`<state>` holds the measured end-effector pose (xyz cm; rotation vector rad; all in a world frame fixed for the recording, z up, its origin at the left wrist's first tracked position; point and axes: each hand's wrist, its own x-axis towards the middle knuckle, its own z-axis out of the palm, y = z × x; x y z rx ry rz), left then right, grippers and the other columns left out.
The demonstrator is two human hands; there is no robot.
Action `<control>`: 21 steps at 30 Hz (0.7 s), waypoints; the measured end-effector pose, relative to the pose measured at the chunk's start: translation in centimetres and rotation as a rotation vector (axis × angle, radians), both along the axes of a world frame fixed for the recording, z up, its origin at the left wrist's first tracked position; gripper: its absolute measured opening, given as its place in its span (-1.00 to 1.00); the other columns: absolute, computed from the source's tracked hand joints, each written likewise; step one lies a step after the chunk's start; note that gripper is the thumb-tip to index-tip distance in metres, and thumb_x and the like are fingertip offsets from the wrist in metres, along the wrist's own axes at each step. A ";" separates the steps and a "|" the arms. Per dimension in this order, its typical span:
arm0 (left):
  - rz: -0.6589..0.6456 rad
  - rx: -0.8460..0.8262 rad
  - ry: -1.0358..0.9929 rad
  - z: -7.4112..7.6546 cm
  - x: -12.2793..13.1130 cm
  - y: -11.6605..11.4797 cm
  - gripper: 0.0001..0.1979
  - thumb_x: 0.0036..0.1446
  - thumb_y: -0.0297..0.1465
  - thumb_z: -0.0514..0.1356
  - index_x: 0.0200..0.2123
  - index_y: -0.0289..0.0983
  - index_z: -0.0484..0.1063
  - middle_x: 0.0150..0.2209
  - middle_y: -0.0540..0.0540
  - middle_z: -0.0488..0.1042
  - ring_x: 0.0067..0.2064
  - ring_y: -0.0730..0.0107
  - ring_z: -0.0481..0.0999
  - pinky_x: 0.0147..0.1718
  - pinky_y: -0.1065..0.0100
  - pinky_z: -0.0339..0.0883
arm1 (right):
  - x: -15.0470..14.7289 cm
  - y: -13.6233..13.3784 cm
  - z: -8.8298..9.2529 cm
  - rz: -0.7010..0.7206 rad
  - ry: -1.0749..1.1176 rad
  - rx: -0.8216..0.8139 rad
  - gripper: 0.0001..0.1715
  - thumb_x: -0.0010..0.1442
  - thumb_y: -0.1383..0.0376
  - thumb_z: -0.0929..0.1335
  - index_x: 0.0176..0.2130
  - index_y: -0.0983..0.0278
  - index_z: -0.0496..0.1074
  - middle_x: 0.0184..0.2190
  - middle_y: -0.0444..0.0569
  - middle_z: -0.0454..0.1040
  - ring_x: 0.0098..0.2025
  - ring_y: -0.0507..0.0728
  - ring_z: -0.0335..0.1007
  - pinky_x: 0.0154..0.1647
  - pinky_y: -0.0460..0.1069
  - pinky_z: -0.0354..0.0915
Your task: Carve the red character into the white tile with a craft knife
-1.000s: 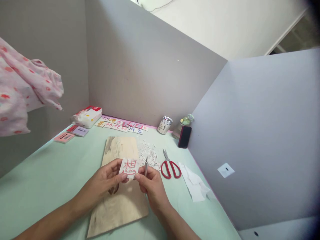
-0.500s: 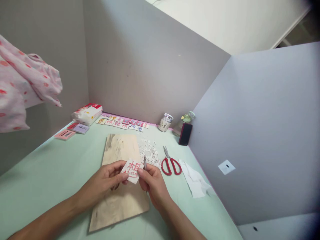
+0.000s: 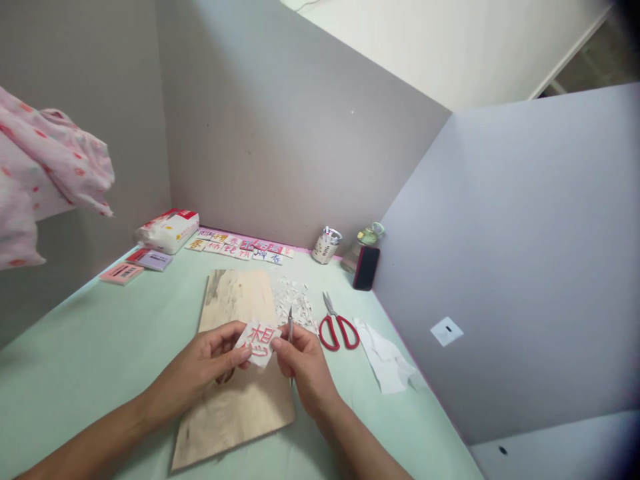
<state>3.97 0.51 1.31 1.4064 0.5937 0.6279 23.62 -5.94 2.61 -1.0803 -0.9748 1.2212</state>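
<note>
A small white card (image 3: pixel 259 345) with a red cut character on it is held up over a wooden board (image 3: pixel 240 417). My left hand (image 3: pixel 216 353) pinches its left edge between thumb and fingers. At the card's right edge, the thumb and fingers of my right hand (image 3: pixel 307 363) are closed on it. That same hand also holds a slim metal craft knife (image 3: pixel 291 321), its pointed blade upward. White paper scraps (image 3: pixel 296 301) lie scattered just beyond the right hand. Red-handled scissors (image 3: pixel 329 309) rest to the right of them.
Several character cards (image 3: pixel 235 248) line the table's back edge. A tissue pack (image 3: pixel 167 231) and small boxes (image 3: pixel 123 273) sit at the back left. A decorated can (image 3: pixel 327 248), green-topped jar (image 3: pixel 367 237) and phone (image 3: pixel 367 268) stand at the back right. Crumpled tissue (image 3: pixel 387 367) lies right.
The camera view has turned slightly right, so the scene sits a little further left. Both hands keep their hold, and the card looks slightly more tilted.
</note>
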 end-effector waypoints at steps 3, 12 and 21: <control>-0.009 0.005 -0.001 -0.3 0.0 0.2 -0.57 0.30 -0.02 0.28 0.04 -0.20 0.51 -0.38 0.06 0.39 -0.40 0.47 0.22 -0.43 0.44 0.12 | 0.0 0.1 0.0 -0.004 0.006 0.005 -0.53 0.05 -0.02 0.58 -0.37 0.28 0.45 -0.69 -0.33 0.17 -0.64 -0.08 -0.11 -0.59 -0.10 -0.15; -0.002 0.018 0.001 -0.3 -0.2 0.0 -0.54 0.28 0.01 0.28 0.05 -0.20 0.49 -0.40 0.07 0.36 -0.42 0.47 0.24 -0.44 0.43 0.14 | 0.0 0.1 0.0 -0.011 0.014 0.025 -0.56 0.06 0.01 0.58 -0.30 0.28 0.51 -0.69 -0.33 0.17 -0.63 -0.07 -0.10 -0.60 -0.10 -0.14; 0.008 0.038 -0.016 -0.6 0.1 0.3 -0.63 0.27 -0.03 0.31 -0.09 -0.20 0.50 -0.41 0.08 0.35 -0.44 0.50 0.24 -0.45 0.45 0.14 | 0.1 0.1 -0.2 -0.017 0.003 0.029 -0.58 0.09 -0.01 0.56 -0.31 0.26 0.51 -0.68 -0.32 0.17 -0.62 -0.06 -0.09 -0.58 -0.09 -0.14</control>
